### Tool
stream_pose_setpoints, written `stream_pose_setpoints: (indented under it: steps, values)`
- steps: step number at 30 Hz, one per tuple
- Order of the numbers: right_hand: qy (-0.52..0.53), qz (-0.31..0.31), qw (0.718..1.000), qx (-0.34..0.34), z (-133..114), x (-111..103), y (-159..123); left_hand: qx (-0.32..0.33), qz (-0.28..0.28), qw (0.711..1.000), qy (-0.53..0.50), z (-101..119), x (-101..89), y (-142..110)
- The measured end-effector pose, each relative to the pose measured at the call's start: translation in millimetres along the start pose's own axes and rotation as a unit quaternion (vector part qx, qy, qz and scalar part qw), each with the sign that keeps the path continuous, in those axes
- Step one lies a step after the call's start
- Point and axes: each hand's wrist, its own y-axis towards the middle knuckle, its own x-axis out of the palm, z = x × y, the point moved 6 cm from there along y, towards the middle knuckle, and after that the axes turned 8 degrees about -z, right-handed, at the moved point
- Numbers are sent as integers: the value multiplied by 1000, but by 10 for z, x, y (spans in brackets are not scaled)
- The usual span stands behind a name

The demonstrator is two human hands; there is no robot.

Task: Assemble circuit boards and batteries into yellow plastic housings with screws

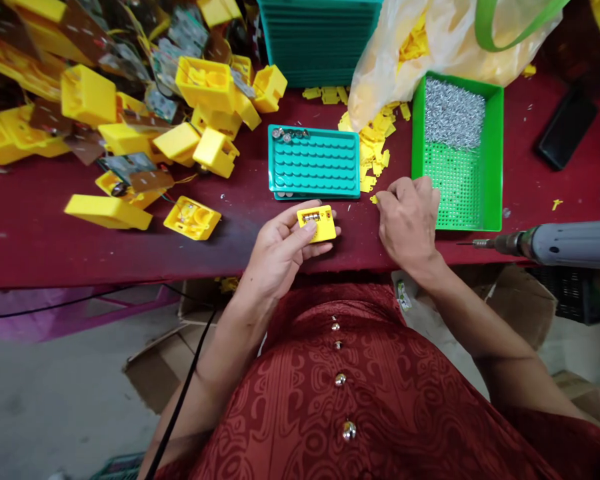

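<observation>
Yellow plastic housings lie heaped at the far left of the dark red surface, mixed with small circuit boards. Nearest me on that side are a long yellow bar-shaped piece and an open yellow shell with parts seated inside it.

My left hand is closed around a small yellow housing, with my thumb across its face and my fingers curled beneath it. I hold it just above the near edge of the surface, in front of me. A short metal fitting sits in its top face, right beside my thumb.

Just beyond it lies a teal moulded tray, with a few round metal parts along its far end. Behind that stands a stack of teal trays. Loose yellow plastic scraps spill out from a translucent plastic bag.

My right hand rests on the surface, loosely curled and holding nothing I can see. My fingertips are just beside one small yellow scrap.

To its right sits a green perforated tray with a pile of silver screws at its far end. A grey power drill lies at the right edge, its bit pointing toward my hand, and a black phone lies beyond it.
</observation>
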Motion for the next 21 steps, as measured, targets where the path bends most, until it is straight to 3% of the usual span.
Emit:
stream_pose_setpoints:
  steps: [4,10,13,15,19,21]
  values:
    - [52,18,998,-44,8,45,-24,5,-2,1000,13,-5,-24,17]
    - [157,-43,978,-134,-55,-8,28,13,19,1000,11,8,-55,-13]
    - [227,-66,964,-120,-75,-87,76,24,26,999,8,11,-72,-25]
    - [318,-89,941,-72,-65,-87,114,30,28,999,2,10,-76,-23]
    - [495,-118,860,-25,-166,-64,137,37,29,999,16,8,-69,-1]
    - [510,-80,856,-40,-250,-119,124,45,28,998,32,9,-58,12]
